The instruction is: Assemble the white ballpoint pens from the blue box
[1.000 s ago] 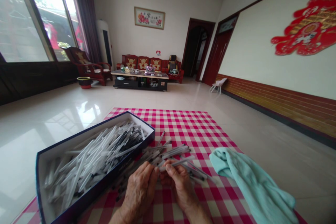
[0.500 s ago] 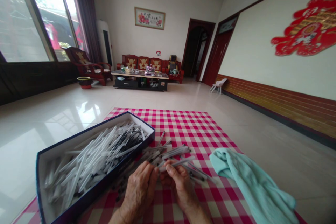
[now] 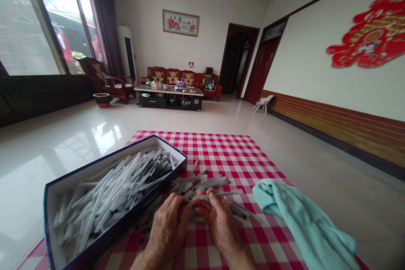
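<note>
My left hand (image 3: 169, 225) and my right hand (image 3: 218, 219) meet over a red-and-white checked cloth (image 3: 228, 152). Both are closed on one clear pen barrel (image 3: 221, 194) that sticks out to the right, level with the cloth. The left fingers pinch its near end; the right fingers wrap its middle. A loose pile of pens (image 3: 202, 183) lies just beyond the hands. A dark blue box (image 3: 53, 190) full of clear and black pens sits to the left.
A light green towel (image 3: 300, 219) lies crumpled on the cloth to the right. Shiny tiled floor surrounds the cloth. Far back stand a low coffee table (image 3: 169, 95), a red sofa (image 3: 180, 76) and an armchair (image 3: 106, 79).
The pen in my hands has turned from slanting upward to lying level, and both hands have shifted slightly forward. The box and the towel have stayed put.
</note>
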Motion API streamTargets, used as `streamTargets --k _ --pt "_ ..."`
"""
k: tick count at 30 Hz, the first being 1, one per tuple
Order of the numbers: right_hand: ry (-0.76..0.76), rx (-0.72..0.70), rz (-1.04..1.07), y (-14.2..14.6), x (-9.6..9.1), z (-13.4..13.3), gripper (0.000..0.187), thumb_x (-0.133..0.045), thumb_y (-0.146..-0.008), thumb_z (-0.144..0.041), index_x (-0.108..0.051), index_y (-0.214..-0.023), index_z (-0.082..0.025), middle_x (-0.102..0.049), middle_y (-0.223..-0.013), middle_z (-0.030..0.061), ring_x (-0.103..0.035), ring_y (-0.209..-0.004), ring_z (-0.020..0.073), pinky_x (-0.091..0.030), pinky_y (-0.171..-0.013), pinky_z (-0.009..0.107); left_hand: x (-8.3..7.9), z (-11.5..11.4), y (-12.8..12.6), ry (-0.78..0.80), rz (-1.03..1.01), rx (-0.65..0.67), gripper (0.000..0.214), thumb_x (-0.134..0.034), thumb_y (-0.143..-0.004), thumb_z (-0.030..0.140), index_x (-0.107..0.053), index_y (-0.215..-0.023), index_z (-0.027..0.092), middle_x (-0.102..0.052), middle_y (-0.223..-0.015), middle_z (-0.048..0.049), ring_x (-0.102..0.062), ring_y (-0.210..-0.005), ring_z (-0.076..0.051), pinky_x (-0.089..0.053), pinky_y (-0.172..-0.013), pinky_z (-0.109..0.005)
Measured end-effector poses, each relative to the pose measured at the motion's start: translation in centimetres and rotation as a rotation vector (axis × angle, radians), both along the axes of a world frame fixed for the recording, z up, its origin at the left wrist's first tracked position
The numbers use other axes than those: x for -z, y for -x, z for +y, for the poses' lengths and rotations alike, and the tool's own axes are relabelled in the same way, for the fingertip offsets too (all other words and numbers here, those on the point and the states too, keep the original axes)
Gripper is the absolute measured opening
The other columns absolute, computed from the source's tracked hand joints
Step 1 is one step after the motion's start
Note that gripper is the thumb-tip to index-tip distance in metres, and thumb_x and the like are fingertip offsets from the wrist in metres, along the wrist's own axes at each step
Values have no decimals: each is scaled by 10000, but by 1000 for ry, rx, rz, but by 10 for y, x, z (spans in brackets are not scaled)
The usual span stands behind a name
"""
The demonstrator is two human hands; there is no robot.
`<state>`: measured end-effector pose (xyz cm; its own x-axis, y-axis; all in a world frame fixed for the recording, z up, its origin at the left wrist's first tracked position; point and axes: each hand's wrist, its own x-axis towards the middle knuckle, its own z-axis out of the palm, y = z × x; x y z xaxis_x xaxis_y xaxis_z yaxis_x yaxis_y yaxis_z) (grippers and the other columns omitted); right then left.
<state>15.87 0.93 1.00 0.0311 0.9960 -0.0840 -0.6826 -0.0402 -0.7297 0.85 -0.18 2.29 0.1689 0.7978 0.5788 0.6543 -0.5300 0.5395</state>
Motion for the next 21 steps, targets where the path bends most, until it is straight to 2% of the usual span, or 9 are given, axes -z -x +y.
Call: streamTargets --k 4,9,14,17,21 --pt "-19 -1 -8 1 0 -1 238 -730 -744 -298 -601 -904 -179 -732 -874 57 -710 -747 207 -561 -587 270 -1 4 4 -82 30 -92 82 -488 -871 203 -568 -854 200 -607 -786 -17 -610 -714 -149 -463 -655 -243" --pt "-47 -33 -44 2 4 -1 190 -709 -772 -294 -614 -884 -174 -730 -852 52 -707 -733 195 -568 -588 267 -22 16 32 -204 151 -337 127 -482 -889 235 -596 -930 197 -636 -858 -23 -626 -777 -159 -471 -692 -247" --pt "-57 -46 -61 2 7 1 178 -698 -783 -296 -613 -880 -174 -728 -847 50 -705 -718 187 -567 -587 263 -35 27 64 -134 300 -567 150 -524 -877 238 -643 -960 201 -659 -861 -11 -644 -772 -181 -460 -639 -261" --pt "-54 -43 -64 2 7 1 186 -698 -783 -298 -609 -889 -173 -728 -852 52 -705 -716 185 -565 -585 261 -34 30 72 -61 356 -620 189 -522 -877 233 -650 -1011 197 -671 -866 -12 -656 -758 -195 -455 -607 -275" --pt "-48 -42 -64 2 6 0 191 -700 -781 -297 -605 -889 -172 -727 -848 53 -703 -713 184 -562 -584 260 -34 28 70 -34 334 -610 224 -508 -879 229 -639 -1058 195 -679 -903 -18 -663 -779 -202 -461 -614 -284"
